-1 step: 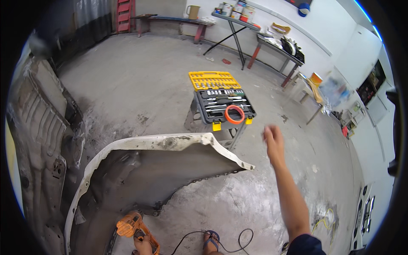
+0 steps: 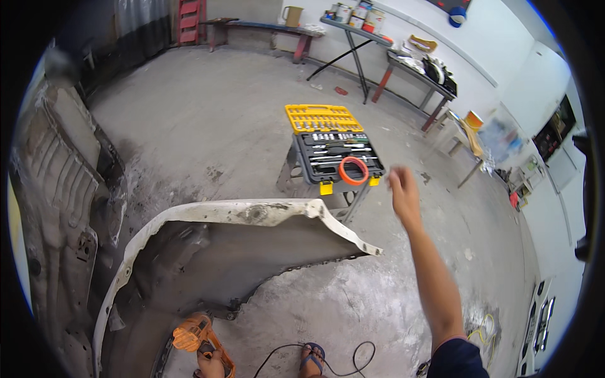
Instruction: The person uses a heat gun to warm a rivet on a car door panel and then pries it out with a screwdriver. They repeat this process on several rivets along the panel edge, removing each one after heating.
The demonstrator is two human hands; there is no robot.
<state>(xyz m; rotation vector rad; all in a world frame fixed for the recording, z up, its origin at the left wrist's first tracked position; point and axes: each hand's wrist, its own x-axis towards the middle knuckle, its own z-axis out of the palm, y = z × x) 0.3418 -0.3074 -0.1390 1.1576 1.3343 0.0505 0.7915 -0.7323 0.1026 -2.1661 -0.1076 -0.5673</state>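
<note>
scuffed metal panel (image 2: 227,252), matt plastic power tool (image 2: 192,332)

The grey concrete floor (image 2: 201,113) extends ahead of both hands and shows dark stains and pale patches. Right of the left hand (image 2: 211,365), a black cord (image 2: 281,346) and a sandalled foot (image 2: 312,358) rest on it; behind and right of the right hand (image 2: 404,191) lies a yellow cord (image 2: 482,331). Just left of that hand, a grey stand (image 2: 290,157) carries an open tool case (image 2: 312,179). Far ahead of both hands, a low bench (image 2: 252,25) bears a beige jug (image 2: 292,17). Far ahead of the right hand, a folding table (image 2: 353,29) supports several cans (image 2: 343,12)
</note>
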